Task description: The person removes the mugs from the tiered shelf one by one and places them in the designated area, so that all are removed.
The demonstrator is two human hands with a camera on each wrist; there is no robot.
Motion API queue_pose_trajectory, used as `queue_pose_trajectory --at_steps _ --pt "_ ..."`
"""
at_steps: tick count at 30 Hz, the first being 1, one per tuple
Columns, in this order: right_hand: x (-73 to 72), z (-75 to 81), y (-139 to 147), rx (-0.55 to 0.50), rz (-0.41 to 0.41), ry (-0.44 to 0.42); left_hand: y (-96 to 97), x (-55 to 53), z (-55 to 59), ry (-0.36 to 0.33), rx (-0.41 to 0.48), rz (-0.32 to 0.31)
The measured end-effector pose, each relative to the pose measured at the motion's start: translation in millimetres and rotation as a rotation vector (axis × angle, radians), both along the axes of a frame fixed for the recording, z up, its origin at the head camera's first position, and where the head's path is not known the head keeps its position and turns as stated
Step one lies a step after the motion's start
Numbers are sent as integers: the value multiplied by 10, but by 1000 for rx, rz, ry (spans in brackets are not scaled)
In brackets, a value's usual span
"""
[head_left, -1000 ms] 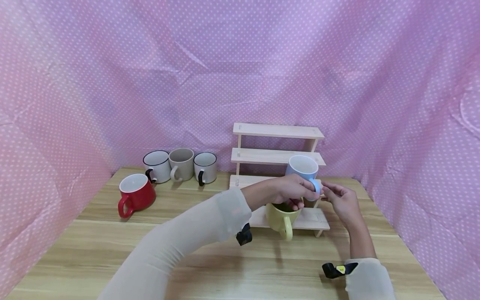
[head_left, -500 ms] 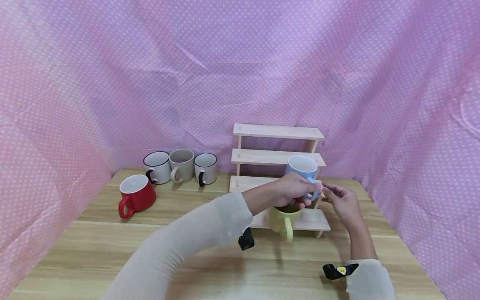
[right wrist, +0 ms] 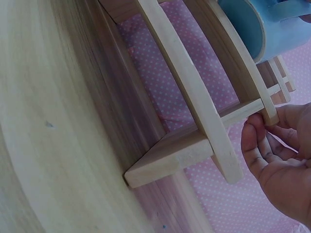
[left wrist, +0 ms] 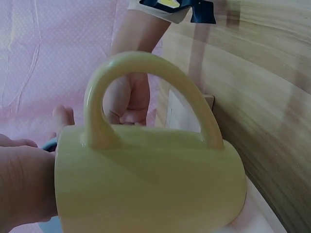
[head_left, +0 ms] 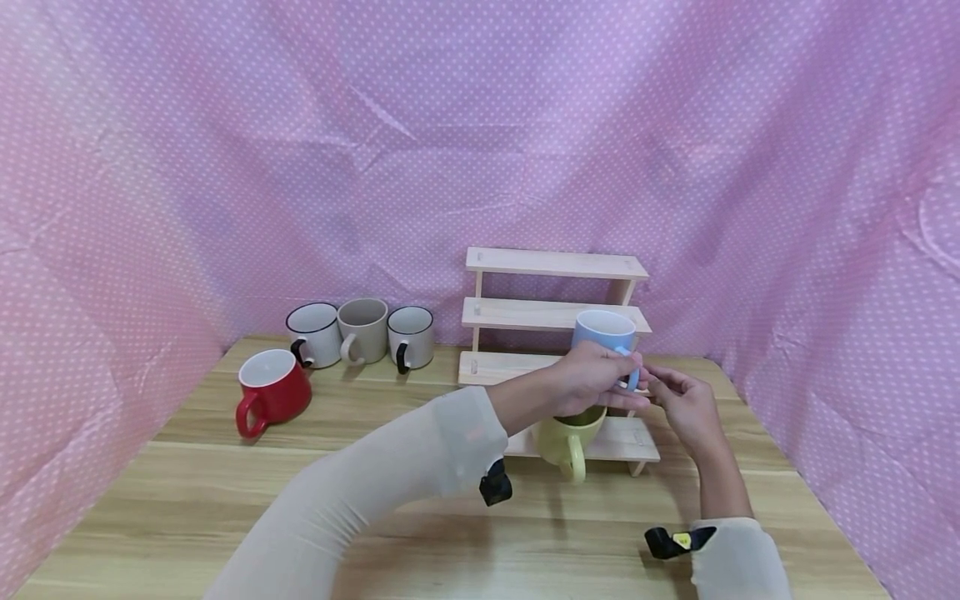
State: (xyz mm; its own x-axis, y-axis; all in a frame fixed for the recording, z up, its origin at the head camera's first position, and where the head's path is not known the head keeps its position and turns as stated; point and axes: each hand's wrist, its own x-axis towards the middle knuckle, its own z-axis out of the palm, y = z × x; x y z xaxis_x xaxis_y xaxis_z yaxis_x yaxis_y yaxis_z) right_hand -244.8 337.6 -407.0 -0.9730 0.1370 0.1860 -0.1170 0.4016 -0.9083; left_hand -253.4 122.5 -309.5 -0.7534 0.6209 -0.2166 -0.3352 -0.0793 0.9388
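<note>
My left hand (head_left: pixel 588 379) pinches the handle of a light blue mug (head_left: pixel 602 332), which stands upright at the right end of the second-lowest tier of a wooden step shelf (head_left: pixel 551 313). At that tier's right end, thumb and fingertips of my right hand (head_left: pixel 688 408) pinch the board's tip, as the right wrist view shows of the shelf board (right wrist: pixel 243 73). Below my left hand a pale yellow mug (head_left: pixel 562 444) sits on the lowest tier, handle toward me. This yellow mug (left wrist: pixel 150 179) fills the left wrist view and hides my left fingers there.
On the table's left stand a red mug (head_left: pixel 281 392), a white mug (head_left: pixel 322 337) with black handle, a beige mug (head_left: pixel 369 329) and a smaller white mug (head_left: pixel 416 333). A pink dotted cloth (head_left: pixel 480 150) hangs behind. The upper two tiers bear nothing.
My left hand has shifted slightly right at the blue mug, its lower fingers moving from over the yellow mug to under the handle. The handle has turned slightly rightward. My right hand stays put.
</note>
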Motion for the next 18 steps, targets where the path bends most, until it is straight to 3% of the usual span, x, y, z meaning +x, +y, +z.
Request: queue_pose_trajectory --at_steps 10,18 --pt "-5 34 -22 10 -11 -13 31 96 27 14 -6 140" --pt "-3 16 -11 -12 8 -9 27 138 1 52 -5 188"
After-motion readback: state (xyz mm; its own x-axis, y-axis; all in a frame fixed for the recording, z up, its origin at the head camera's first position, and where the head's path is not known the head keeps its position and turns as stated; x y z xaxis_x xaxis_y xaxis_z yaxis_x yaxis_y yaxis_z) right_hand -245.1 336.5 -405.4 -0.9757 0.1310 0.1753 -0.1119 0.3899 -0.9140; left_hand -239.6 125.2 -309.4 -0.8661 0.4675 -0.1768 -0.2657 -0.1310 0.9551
